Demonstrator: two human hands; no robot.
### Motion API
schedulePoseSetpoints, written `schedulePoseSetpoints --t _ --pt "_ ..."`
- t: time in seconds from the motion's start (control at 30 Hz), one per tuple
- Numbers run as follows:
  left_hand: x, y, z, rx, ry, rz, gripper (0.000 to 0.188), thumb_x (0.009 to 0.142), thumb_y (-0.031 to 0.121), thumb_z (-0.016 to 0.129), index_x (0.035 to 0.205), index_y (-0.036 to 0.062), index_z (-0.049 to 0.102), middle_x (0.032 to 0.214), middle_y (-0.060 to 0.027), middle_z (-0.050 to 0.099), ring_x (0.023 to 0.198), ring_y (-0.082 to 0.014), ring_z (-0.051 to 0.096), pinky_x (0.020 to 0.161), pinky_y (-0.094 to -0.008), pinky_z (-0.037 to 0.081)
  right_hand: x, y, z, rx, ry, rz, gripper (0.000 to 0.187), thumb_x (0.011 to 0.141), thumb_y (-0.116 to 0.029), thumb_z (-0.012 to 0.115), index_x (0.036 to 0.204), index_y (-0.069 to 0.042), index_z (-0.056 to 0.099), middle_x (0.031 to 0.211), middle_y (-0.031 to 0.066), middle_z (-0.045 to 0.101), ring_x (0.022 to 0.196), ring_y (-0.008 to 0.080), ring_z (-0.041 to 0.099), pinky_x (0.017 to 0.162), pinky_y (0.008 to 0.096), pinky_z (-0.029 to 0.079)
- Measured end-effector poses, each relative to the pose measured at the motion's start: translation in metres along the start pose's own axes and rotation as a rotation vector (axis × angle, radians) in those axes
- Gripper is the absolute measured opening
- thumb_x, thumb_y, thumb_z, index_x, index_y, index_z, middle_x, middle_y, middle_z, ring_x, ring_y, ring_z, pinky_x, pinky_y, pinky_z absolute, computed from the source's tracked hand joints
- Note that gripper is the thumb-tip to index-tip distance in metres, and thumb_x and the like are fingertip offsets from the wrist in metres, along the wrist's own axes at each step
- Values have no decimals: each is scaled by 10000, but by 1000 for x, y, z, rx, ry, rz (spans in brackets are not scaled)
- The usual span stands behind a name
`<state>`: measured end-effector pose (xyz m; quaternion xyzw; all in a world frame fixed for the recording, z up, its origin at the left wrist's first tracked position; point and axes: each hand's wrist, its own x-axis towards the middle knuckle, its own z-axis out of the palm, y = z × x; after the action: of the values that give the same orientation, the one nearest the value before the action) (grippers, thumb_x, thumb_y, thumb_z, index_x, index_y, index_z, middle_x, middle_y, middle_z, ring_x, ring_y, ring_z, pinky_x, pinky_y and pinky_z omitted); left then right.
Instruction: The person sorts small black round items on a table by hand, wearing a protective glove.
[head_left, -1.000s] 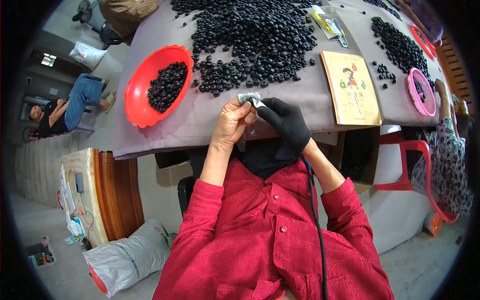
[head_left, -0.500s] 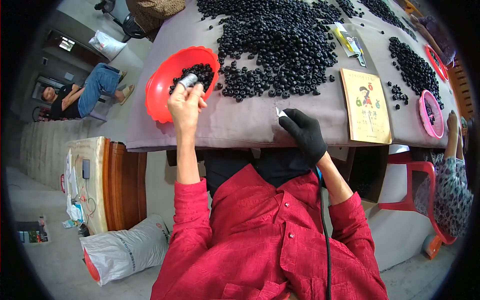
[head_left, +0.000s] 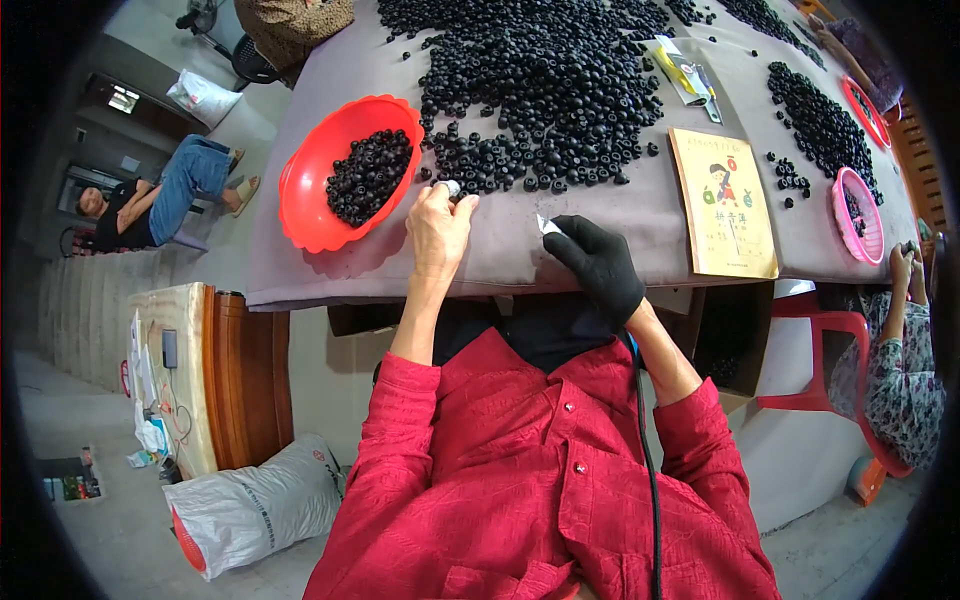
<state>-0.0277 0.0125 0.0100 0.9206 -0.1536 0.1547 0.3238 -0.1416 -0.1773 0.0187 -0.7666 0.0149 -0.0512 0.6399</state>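
Observation:
My left hand (head_left: 440, 235) is bare, with a grey wrapping on one fingertip. Its fingers are curled at the near edge of a heap of small black round pieces (head_left: 540, 80), and what lies between the fingertips is hidden. Just left of it sits a red scalloped bowl (head_left: 305, 200) partly filled with black pieces (head_left: 368, 178) like those in the heap. My right hand (head_left: 600, 268), in a black glove, pinches a small whitish, pointed, blade-like piece (head_left: 547, 225) above the table's near edge.
A yellow booklet (head_left: 725, 240) and a clear packet with a yellow item (head_left: 685, 72) lie to the right on the grey-clothed table (head_left: 330, 278). Further right are a pink basket (head_left: 840, 225) and another person's hands (head_left: 905, 265). A seated person (head_left: 180, 195) is at far left.
My left hand has moved from above the red bowl rightward to the heap's near edge, uncovering the pieces in the bowl. My right hand still pinches the whitish piece in nearly the same place.

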Motion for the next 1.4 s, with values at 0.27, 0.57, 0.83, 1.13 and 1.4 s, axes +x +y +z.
schedulePoseSetpoints --t 0.27,0.57,0.83,1.13,1.4 --pt "8 3 9 185 -84 14 218 708 119 659 823 -12 528 804 -200 562 754 -388 569 666 -465 462 -1 1 -1 -44 11 -50 314 844 -248 570 1017 14 581 852 142 639 783 138 587 716 297 460" --pt "-4 6 4 133 7 204 172 699 19 617 843 -26 533 777 -201 535 727 -387 546 641 -451 431 -1 0 0 -19 13 1 270 856 -184 571 1013 35 578 831 52 615 782 80 513 724 260 441" --pt "3 -4 4 -10 -39 338 127 783 83 608 845 -15 556 731 -141 577 598 -253 571 540 -343 439 -1 6 -1 -76 18 -58 350 836 -290 575 1034 -2 579 868 154 638 799 186 618 719 309 466" --pt "-31 46 33 -1252 -470 -338 168 905 164 508 830 24 563 609 -22 554 450 -65 492 404 -180 372 2 10 1 83 61 -98 294 853 -246 564 1017 -2 584 845 94 635 774 132 588 711 284 463" --pt "-33 44 38 -1475 -493 -369 132 879 115 546 936 13 608 668 -11 581 502 -58 508 430 -164 377 0 4 -2 49 31 -79 259 859 -205 562 1014 2 582 841 80 623 787 112 566 715 269 453"
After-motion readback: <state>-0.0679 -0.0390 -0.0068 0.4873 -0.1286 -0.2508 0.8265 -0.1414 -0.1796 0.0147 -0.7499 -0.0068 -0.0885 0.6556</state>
